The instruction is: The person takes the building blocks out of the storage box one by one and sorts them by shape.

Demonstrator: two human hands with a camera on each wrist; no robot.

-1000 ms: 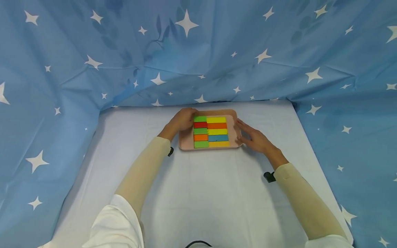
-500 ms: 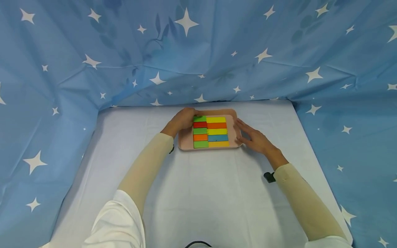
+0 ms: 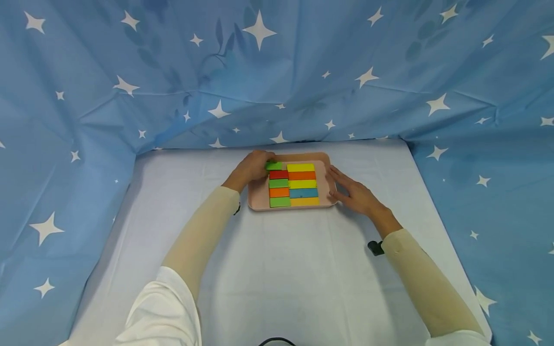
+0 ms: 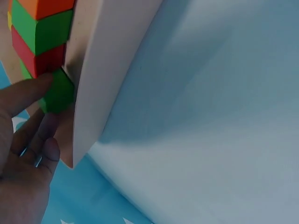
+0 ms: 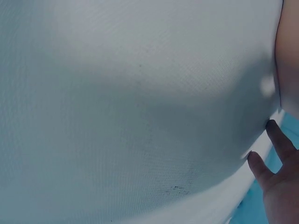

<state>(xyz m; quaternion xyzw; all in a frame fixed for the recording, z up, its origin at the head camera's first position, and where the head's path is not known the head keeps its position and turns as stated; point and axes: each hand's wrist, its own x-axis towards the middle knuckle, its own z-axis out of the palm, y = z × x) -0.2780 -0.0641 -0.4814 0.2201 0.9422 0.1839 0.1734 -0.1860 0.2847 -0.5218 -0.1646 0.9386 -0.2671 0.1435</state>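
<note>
My left hand (image 3: 252,168) pinches a green block (image 3: 274,166) at the far left of a pink tray (image 3: 259,199). In the left wrist view the thumb lies on that block (image 4: 60,93), with fingers at its other side. Side by side in the tray stand two columns of colored blocks; a red block (image 3: 278,175) is nearest the held one. My right hand (image 3: 357,194) rests with extended fingers at the tray's right rim. The right wrist view shows only part of this hand (image 5: 282,182) beside the tray wall (image 5: 288,60).
A white cloth (image 3: 277,269) covers the table under the tray. Blue star-patterned fabric (image 3: 303,86) hangs behind the table and at both sides. A black cable (image 3: 277,339) shows at the near edge.
The green block in my left hand has shifted left, out of line with its column, and now sits apart from the yellow block beside it. My right hand has stayed in place.
</note>
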